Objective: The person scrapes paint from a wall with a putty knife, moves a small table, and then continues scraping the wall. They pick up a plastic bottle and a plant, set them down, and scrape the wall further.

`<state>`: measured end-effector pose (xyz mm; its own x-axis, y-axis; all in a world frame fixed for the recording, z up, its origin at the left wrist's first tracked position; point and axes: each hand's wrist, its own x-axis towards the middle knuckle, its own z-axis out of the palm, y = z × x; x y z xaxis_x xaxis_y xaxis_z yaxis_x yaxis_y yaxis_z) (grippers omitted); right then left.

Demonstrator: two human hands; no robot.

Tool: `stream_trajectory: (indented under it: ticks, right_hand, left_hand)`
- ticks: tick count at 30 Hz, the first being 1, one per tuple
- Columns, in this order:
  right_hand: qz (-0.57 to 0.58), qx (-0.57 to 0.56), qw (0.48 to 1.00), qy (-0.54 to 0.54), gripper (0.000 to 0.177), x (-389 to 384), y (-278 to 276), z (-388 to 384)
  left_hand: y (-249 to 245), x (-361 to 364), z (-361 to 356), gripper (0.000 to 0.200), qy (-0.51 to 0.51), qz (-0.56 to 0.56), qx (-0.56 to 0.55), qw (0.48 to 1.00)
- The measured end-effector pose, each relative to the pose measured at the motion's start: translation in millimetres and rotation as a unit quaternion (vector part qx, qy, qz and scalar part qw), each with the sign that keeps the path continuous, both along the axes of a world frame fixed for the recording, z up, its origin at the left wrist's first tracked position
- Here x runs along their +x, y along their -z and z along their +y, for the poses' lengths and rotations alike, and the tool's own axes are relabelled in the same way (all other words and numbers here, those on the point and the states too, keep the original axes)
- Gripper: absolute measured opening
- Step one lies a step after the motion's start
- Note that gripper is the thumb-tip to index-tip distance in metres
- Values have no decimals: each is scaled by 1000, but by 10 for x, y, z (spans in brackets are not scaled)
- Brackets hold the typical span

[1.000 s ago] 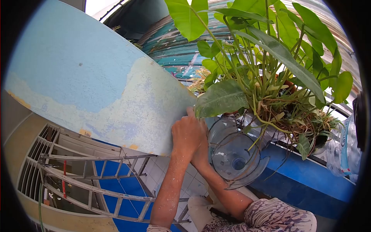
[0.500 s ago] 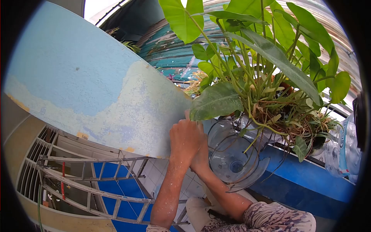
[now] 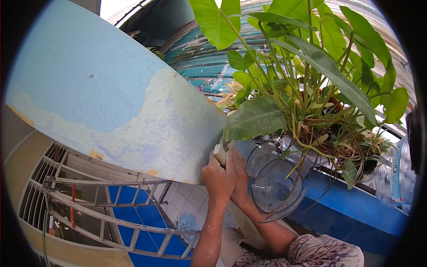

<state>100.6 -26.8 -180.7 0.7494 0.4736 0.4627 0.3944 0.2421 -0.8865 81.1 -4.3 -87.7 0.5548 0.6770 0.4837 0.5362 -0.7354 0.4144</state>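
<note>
My left hand (image 3: 218, 179) is closed around the pale handle of what looks like a paint scraper (image 3: 220, 155), at the right end of the curved wall (image 3: 98, 80). My right hand (image 3: 239, 171) is pressed close beside it, its fingers against the tool. The tool's far end is mostly hidden by a broad leaf (image 3: 255, 118) hanging just above. Blue paint covers the wall's upper left, and a worn, pale patch spreads towards my hands. Right of my right wrist hangs a cut clear plastic bottle (image 3: 275, 178) with dark roots around it.
A leafy potted plant (image 3: 307, 89) fills the upper right. Another clear bottle (image 3: 396, 173) stands at the far right, above a blue ledge (image 3: 351, 200). Below left, a metal ladder (image 3: 106, 218) stretches over the tiled floor (image 3: 189, 200) and blue surface.
Both hands have moved down and slightly right along the wall's end. The pale handle, hidden before, now shows between them. The view has shifted slightly.
</note>
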Motion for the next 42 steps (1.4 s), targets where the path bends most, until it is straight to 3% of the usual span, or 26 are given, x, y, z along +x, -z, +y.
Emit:
stream_trajectory:
  ticks: [2,4,8,10,13,16,19,23,29,35,38,40,42]
  right_hand:
    - [15,-12,1000,6,74,5,43,91]
    - [129,46,991,-9,69,14,74,177]
    - [112,29,993,18,62,60,70,120]
    - [68,72,991,89,41,92,72,120]
    - [68,89,992,60,35,214,7,110]
    - [107,67,992,13,36,291,-23,44]
    - [112,108,988,-13,34,303,-43,-57]
    - [105,113,988,-26,34,314,-59,-74]
    - [60,85,995,10,43,267,107,37]
    - [7,76,995,60,48,482,24,166]
    - [41,113,990,66,41,452,-34,108]
    - [90,90,992,-8,49,347,-7,-6]
    - [65,98,993,-5,49,350,108,110]
  left_hand:
    - [53,75,0,28,3,-51,-19,998]
    - [88,139,19,25,-19,-60,-27,998]
    - [93,160,-8,24,-31,-39,-30,998]
    - [119,188,-11,23,-50,-47,-33,997]
    - [149,231,21,20,-37,-75,-19,996]
    - [229,309,70,16,-5,-88,34,996]
    - [266,272,-36,19,-63,-92,4,994]
    - [265,255,-46,18,-64,-97,-1,993]
    - [313,237,2,17,-60,-134,1,989]
    - [290,407,204,18,24,-148,31,988]
    - [248,460,100,19,3,-159,57,986]
    - [296,339,7,17,-52,-157,56,985]
    - [276,315,35,18,-40,-199,41,978]
